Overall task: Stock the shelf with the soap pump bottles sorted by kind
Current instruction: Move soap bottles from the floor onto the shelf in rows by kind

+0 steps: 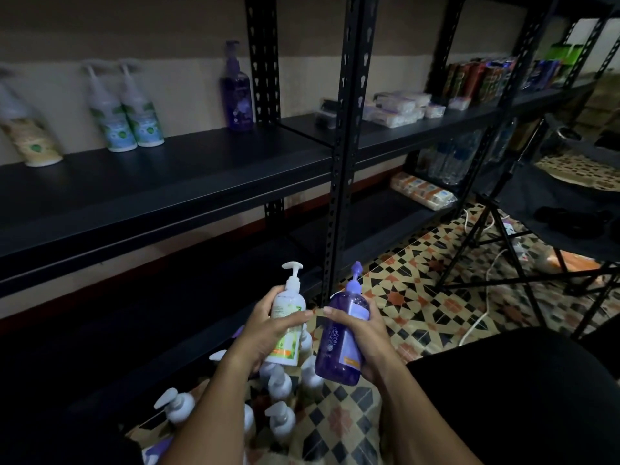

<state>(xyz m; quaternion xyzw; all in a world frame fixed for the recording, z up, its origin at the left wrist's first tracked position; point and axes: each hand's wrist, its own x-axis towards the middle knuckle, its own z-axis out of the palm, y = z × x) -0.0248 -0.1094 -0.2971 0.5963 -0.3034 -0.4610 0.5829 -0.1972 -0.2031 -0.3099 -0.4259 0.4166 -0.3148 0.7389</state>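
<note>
- Ahead of you runs a black metal shelf [161, 182] carrying a tall purple pump bottle [236, 92] at its right end, two white bottles with blue-green labels [125, 109] side by side further left, and a blurred cream-labelled bottle [28, 135] at the far left.
- A black perforated upright post [347, 135] stands just beyond your hands.
- Below your hands, a cluster of white pump bottles [278, 397] stands on the patterned tile floor [436, 297].
- Your left hand [268, 330] grips a white pump bottle with a green-and-orange label [288, 317], fingers wrapped across its front.
- Your right hand [362, 333] grips a translucent purple pump bottle [342, 337], palm behind it and a fingertip on its upper front.
- Both held bottles are nearly upright, just beside each other.
</note>
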